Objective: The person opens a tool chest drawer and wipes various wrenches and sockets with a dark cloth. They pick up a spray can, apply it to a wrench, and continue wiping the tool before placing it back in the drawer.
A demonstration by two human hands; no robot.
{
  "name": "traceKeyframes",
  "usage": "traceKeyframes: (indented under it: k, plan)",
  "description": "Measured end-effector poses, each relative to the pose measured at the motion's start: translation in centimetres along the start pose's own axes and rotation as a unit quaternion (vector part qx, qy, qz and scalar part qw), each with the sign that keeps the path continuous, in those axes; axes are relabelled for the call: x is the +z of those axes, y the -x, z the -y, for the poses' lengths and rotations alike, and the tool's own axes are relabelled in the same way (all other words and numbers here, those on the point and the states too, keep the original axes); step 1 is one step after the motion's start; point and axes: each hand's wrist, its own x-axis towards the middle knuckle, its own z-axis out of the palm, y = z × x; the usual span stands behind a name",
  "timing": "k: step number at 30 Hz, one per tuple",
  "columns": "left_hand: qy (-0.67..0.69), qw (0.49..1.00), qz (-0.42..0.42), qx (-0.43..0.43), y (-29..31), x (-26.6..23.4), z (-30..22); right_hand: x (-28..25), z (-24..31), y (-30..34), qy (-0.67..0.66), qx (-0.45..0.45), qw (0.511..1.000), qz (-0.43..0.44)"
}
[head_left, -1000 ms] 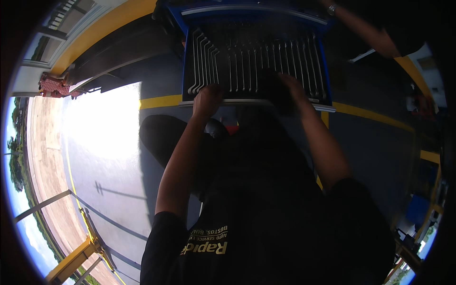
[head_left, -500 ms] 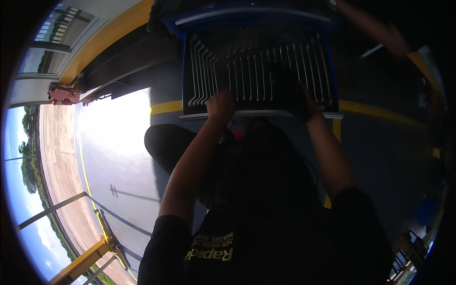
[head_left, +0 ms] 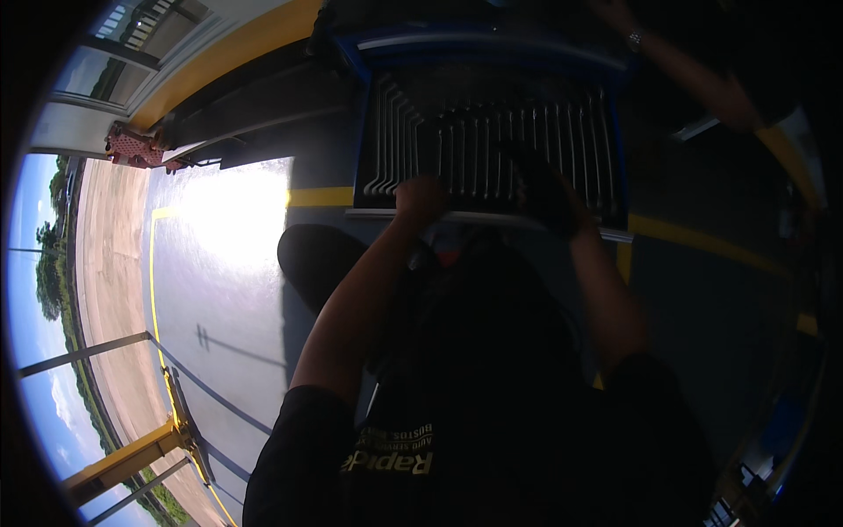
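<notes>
Silver wrenches (head_left: 476, 162) lie side by side in the open blue drawer (head_left: 623, 140) before us. Our left hand (head_left: 422, 198) is at the drawer's front edge, fingers apparently curled, though shadow keeps us from telling whether it grips anything. Our right hand (head_left: 546, 191), very dark, is over the row's front; we cannot tell its grasp. Another person's forearm (head_left: 689, 75) shows at upper right.

Gold lettering (head_left: 395, 462) – three lines, upside down – stands on the dark shirt (head_left: 527, 430).
</notes>
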Motion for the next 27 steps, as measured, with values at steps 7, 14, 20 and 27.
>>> traceKeyframes:
  k: [7, 14, 20, 27]
  plan:
    - [0.02, 0.998, -0.051, 0.01, 1.3, -1.4, -0.6, -0.3, 0.4, -0.1, -0.084, -0.034, 0.99, 0.108]
    - [0.075, 0.971, -0.088, 0.208, 0.3, -3.7, 8.9, 0.8, 1.0, -1.1, -0.087, 0.036, 0.994, 0.05]
    - [0.68, 0.718, -0.096, 0.113, 10.8, -6.3, 2.5, 4.8, 0.9, -0.2, -0.027, -0.102, 0.993, 0.047]
    - [0.446, 0.862, -0.242, 0.025, 14.6, -6.3, -1.3, 18.3, 1.4, 4.5, 0.115, -0.118, 0.981, 0.107]
